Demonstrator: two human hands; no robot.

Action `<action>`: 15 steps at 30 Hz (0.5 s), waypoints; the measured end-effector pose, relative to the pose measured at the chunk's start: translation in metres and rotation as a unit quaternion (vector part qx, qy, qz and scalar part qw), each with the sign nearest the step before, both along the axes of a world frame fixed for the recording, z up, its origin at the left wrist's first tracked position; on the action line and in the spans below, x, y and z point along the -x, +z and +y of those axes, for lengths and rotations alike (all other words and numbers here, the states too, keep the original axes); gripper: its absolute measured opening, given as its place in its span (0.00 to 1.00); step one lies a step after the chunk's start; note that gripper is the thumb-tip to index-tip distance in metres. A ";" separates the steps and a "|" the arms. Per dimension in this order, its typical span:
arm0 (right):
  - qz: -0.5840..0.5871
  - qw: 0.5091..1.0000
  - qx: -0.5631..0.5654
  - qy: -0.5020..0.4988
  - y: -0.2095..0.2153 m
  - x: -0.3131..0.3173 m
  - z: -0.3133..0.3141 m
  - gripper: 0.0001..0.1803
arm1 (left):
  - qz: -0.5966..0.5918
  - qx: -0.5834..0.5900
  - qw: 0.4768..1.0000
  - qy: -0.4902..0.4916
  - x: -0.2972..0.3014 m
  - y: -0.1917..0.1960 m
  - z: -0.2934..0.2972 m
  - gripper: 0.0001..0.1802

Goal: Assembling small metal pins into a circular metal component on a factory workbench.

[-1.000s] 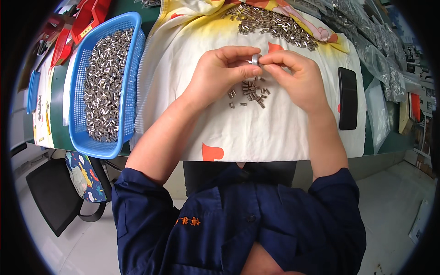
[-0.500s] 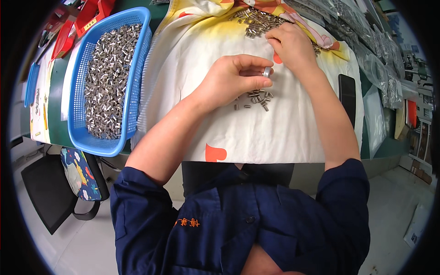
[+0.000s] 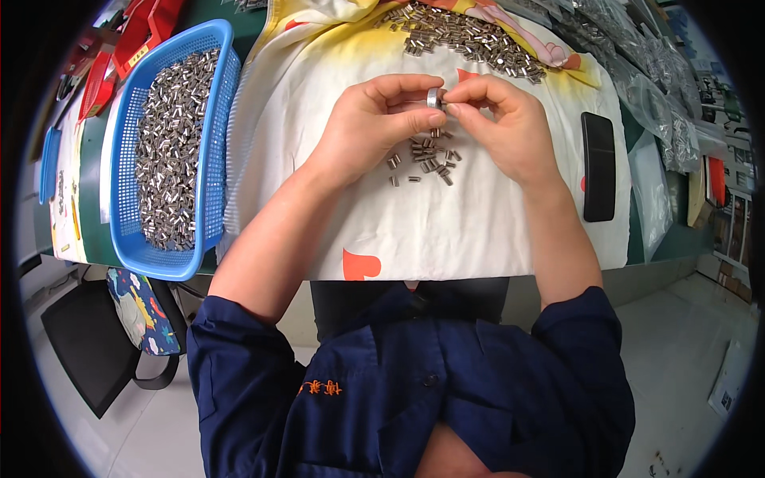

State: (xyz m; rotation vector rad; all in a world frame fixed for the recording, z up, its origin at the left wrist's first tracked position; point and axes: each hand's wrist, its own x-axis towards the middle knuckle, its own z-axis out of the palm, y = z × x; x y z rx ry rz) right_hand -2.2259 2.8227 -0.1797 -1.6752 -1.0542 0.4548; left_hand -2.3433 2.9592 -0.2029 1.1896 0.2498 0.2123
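Observation:
Over the white patterned cloth (image 3: pixel 446 231), my left hand (image 3: pixel 362 123) grips a shiny metal ring (image 3: pixel 433 98) upright between thumb and fingers. My right hand (image 3: pixel 514 131) meets it from the right, thumb and forefinger pinched at the ring's face. Whatever small piece is in that pinch is mostly hidden by the fingertips. Just below both hands lies a small group of short metal cylinders (image 3: pixel 430 166). A larger heap of the same cylinders (image 3: pixel 462 40) spreads across the far part of the cloth.
At the left, a blue plastic basket (image 3: pixel 213 159) holds a great many metal cylinders. A black phone (image 3: pixel 598 167) lies on the cloth at the right. Red bins (image 3: pixel 143 40) stand at the far left, and clear plastic bags (image 3: pixel 637 88) pile up at the far right. A chair (image 3: pixel 88 342) stands lower left.
My right hand has come back from the far heap toward me and now meets the ring in my left hand. The left hand still holds the ring. The whole view has shifted slightly.

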 end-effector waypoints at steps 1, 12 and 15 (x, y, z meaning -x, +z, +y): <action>0.003 1.000 -0.001 0.002 -0.001 0.001 0.000 0.04 | 0.003 -0.001 1.000 0.002 0.000 0.000 0.000 0.20; -0.095 0.995 0.008 -0.042 0.005 0.014 0.000 0.04 | 0.029 -0.065 0.997 0.025 0.001 -0.004 -0.001 0.19; 0.026 0.999 0.038 0.003 0.004 0.001 -0.007 0.04 | 0.042 -0.066 0.997 -0.005 0.000 0.005 -0.006 0.19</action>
